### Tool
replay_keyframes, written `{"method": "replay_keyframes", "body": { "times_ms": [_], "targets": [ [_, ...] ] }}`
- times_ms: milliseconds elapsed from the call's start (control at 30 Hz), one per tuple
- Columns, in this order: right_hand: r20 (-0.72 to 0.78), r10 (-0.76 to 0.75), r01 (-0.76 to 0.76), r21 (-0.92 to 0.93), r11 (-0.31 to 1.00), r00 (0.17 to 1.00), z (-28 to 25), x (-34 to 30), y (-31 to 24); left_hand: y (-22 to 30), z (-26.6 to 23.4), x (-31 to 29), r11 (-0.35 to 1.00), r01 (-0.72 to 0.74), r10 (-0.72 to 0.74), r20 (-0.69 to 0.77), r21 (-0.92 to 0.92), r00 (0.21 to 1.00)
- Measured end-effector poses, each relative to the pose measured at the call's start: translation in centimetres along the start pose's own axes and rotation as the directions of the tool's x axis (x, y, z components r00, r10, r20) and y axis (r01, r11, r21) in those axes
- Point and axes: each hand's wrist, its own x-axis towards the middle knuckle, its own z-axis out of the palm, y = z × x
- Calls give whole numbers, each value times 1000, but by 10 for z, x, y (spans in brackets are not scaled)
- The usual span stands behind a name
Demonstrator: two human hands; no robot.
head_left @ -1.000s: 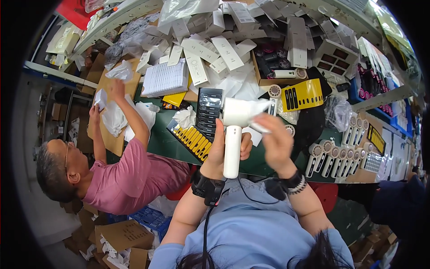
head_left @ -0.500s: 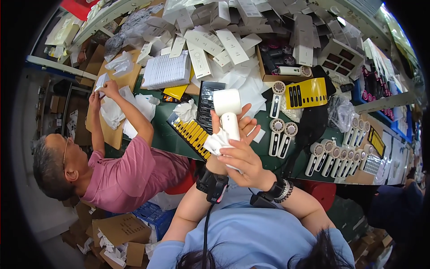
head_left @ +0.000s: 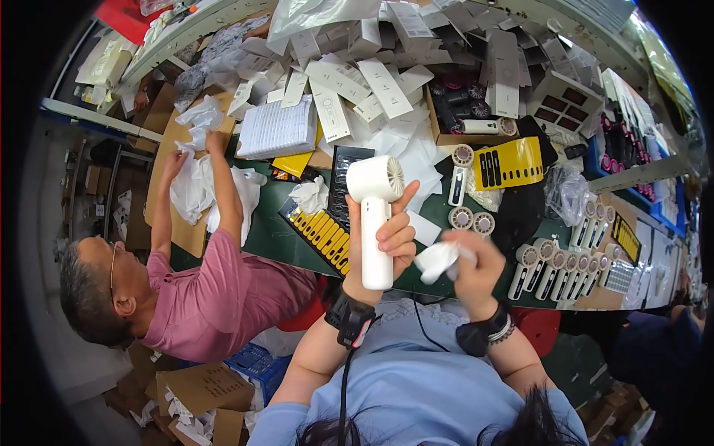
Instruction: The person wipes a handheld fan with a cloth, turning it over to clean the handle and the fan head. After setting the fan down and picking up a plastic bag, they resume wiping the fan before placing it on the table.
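Note:
My left hand [head_left: 396, 236] is wrapped around the handle of a white handheld fan [head_left: 377, 249] and holds it upright in front of me. The fan's round head with its slotted grille faces to the right. Beside it, a little to the right, my right hand [head_left: 482, 269] grips a crumpled white cloth or tissue [head_left: 437, 262]; the hand is blurred by motion. The cloth is apart from the fan. Behind my hands on the green table lies a tray with yellow strips [head_left: 321, 236], with a crumpled white tissue [head_left: 311, 195] at its far edge.
Several similar fans [head_left: 550, 269] stand in a row at the right, others [head_left: 459, 182] nearer the middle. White cartons [head_left: 387, 88] are heaped at the back beside a box of dark fans [head_left: 468, 137]. On the left, a person in pink [head_left: 216, 286] handles white plastic bags [head_left: 195, 182].
My right hand has moved away from the fan to the right, taking the white cloth along. The fan now stands upright in my left hand, its grille turned into view. The person's hands have moved to bags.

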Motion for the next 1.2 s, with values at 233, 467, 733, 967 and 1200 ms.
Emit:
{"method": "replay_keyframes", "body": {
  "times_ms": [233,467,733,967,1200],
  "targets": [
    [214,-312,299,91,950,926,3,52,5,-21,23,-8,994,44,-29,-139,104,990],
    [244,-286,303,-32,952,927,36,65,-13,-29,22,-15,820,85,113,-306,567,945],
    [261,-191,207,-37,978,946,38,62,-6,-34,27,-14,845,96,152,-410,526,900],
    [304,-199,213,-14,977,932,29,66,14,-34,17,-16,829,124,130,-403,546,906],
    [241,-145,172,-94,981,960,28,66,10,-33,17,-23,850,163,92,-447,502,890]
  ]
}}
